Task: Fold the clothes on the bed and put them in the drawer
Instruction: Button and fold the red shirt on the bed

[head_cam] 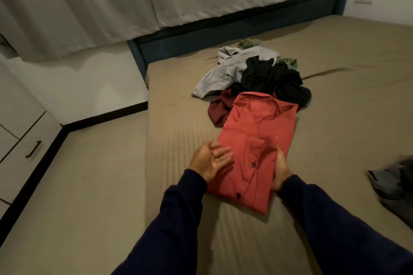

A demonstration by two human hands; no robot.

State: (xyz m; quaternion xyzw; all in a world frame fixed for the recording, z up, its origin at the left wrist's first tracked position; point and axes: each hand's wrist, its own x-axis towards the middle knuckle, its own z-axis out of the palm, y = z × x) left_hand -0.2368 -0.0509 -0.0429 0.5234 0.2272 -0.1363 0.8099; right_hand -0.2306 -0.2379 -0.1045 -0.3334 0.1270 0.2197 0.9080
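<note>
- Red shirt (257, 147), button-front, lying folded into a long rectangle near the left edge of the bed (335, 118), collar end toward the headboard, hem end nearest the person.
- Left hand (212, 161) at the shirt's left edge, palm up, fingers straight and spread, gripping nothing; whether fingertips touch the cloth, cannot tell.
- Right hand (282, 172) edge-on along the shirt's right side, fingers extended against the fabric; thumb hidden, so a pinch underneath cannot be ruled out.
- Unfolded pile (252, 76) just beyond the collar: grey, black, maroon and green pieces, the maroon one touching or tucked under the shirt's far corner.
- Grey garment (391, 183) lying apart near the right side of the bed.
- Drawer unit (26, 140) with dark handle across the floor to the left, shut.
- Risk: lifting with flat hands at the sides only — middle likely to sag, fold to open.
- Risk: collar end snagging the maroon piece, dragging it along or skewing the rectangle.
- Risk: shirt close to the left edge of the bed; a sideways nudge from the right could slide it off.
- Risk: both hands loaded on arrival at a shut drawer, forcing a one-handed hold and a collapse of the fold.
</note>
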